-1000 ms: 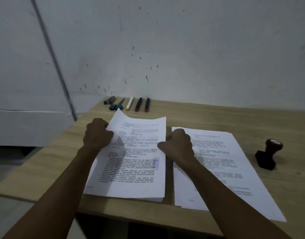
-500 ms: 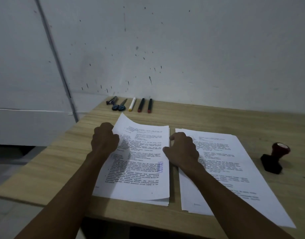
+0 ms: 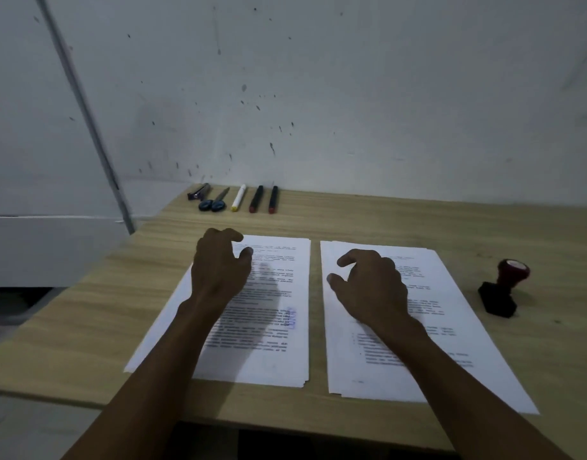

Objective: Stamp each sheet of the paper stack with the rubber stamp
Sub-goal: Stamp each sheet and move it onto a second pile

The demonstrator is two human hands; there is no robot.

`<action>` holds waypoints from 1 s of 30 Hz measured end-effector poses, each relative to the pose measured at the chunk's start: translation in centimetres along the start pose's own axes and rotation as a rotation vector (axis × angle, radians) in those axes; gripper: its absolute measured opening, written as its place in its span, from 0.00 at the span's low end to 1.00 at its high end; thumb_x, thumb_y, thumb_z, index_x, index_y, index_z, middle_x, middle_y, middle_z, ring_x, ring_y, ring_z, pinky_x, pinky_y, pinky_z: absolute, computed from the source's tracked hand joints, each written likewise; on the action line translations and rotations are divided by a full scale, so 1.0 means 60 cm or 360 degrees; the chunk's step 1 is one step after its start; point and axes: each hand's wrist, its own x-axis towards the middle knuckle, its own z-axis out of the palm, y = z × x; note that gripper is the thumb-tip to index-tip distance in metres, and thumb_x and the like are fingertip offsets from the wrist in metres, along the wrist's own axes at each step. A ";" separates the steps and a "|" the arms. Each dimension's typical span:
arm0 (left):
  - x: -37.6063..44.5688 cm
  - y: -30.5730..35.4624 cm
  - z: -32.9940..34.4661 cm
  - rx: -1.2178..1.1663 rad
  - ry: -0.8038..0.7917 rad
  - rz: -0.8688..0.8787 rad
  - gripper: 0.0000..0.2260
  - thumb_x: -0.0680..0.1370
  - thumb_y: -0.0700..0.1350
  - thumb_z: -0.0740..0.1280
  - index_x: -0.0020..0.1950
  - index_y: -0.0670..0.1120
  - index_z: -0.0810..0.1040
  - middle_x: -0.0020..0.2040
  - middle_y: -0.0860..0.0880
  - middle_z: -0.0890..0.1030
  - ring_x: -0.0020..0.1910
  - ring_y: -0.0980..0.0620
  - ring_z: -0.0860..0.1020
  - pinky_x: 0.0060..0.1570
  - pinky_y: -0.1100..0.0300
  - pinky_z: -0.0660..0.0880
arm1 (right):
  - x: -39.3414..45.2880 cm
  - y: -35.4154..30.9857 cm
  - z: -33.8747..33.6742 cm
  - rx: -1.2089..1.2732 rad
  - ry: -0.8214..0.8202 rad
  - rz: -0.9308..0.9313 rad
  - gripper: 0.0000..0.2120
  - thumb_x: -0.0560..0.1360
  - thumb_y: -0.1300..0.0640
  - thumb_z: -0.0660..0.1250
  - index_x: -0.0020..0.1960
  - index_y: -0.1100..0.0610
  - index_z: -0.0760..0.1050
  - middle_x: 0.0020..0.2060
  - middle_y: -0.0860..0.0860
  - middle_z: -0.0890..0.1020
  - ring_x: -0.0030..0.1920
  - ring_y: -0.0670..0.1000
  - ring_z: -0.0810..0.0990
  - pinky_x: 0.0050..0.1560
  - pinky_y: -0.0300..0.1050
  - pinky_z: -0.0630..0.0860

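Note:
Two stacks of printed sheets lie side by side on the wooden table. The left stack shows a blue stamp mark near its right edge. My left hand hovers over its upper part with loosely curled fingers, holding nothing. My right hand hovers over the upper left of the right stack, fingers relaxed and spread, also empty. The rubber stamp, with a red handle and black base, lies tilted on the table to the right of the right stack, apart from both hands.
At the back of the table, against the wall, lie a small dark tool, blue-handled scissors, a white marker and two dark pens. The table's left edge drops off beside the left stack.
Both hands have let go of the top sheet, which now lies flat on the left stack. The hands have opened and lifted; the right hand has moved over the right stack.

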 end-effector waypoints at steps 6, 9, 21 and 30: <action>-0.040 0.116 0.074 -0.0205 -0.0147 0.0383 0.09 0.74 0.43 0.71 0.52 0.44 0.82 0.51 0.47 0.80 0.50 0.49 0.78 0.48 0.59 0.72 | -0.002 0.104 -0.086 -0.0001 0.0510 -0.0044 0.15 0.72 0.54 0.71 0.58 0.52 0.73 0.46 0.50 0.80 0.50 0.56 0.79 0.43 0.47 0.72; -0.062 0.167 0.108 -0.0270 -0.0252 0.0530 0.08 0.74 0.44 0.72 0.51 0.44 0.82 0.49 0.48 0.80 0.48 0.51 0.77 0.46 0.62 0.68 | 0.007 0.152 -0.118 -0.0080 0.0706 0.0071 0.17 0.71 0.57 0.72 0.57 0.53 0.71 0.50 0.52 0.77 0.55 0.57 0.76 0.42 0.47 0.70; -0.104 0.266 0.196 -0.0410 -0.0492 0.0643 0.07 0.74 0.45 0.71 0.51 0.47 0.82 0.51 0.51 0.79 0.52 0.51 0.77 0.53 0.53 0.74 | 0.024 0.266 -0.199 -0.0331 0.0472 0.0479 0.27 0.70 0.39 0.71 0.63 0.51 0.68 0.54 0.55 0.78 0.57 0.60 0.76 0.51 0.54 0.75; -0.108 0.254 0.204 -0.0337 -0.0629 0.0741 0.11 0.74 0.50 0.71 0.53 0.47 0.81 0.55 0.52 0.79 0.58 0.52 0.74 0.59 0.55 0.69 | 0.025 0.256 -0.204 -0.0249 0.0529 0.0367 0.17 0.76 0.44 0.66 0.58 0.54 0.71 0.47 0.56 0.80 0.49 0.61 0.79 0.45 0.50 0.71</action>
